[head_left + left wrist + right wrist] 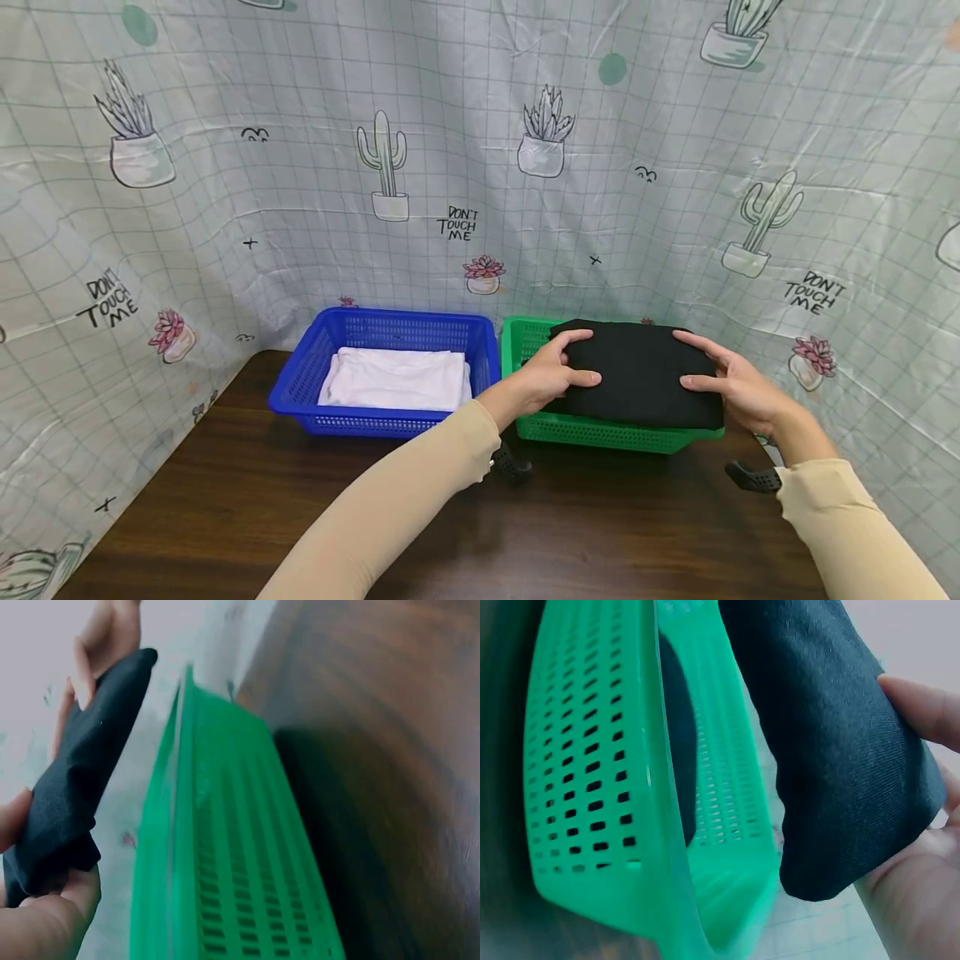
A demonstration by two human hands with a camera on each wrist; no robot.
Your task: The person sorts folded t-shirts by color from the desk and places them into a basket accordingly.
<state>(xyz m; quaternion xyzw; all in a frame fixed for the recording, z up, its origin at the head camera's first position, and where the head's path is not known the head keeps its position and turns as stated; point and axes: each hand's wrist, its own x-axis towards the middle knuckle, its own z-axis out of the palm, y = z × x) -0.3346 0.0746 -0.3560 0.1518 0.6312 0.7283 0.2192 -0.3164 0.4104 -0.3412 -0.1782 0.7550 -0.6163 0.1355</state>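
A folded black cloth [641,375] is held over the green basket [600,433] by both hands. My left hand [543,373] grips its left end, thumb on top and some fingers tucked beneath. At the opposite end, my right hand [746,390] holds it between thumb and fingers. In the right wrist view the cloth [832,750] shows as a thick folded bundle above the basket's rim. Inside that basket lies another dark cloth [679,742], mostly hidden by the basket wall.
To the left of the green basket stands a blue basket [300,400] with folded white cloth [397,379] in it. Both rest on a dark wooden table [337,500]. A curtain [465,167] printed with cacti hangs close behind and on both sides.
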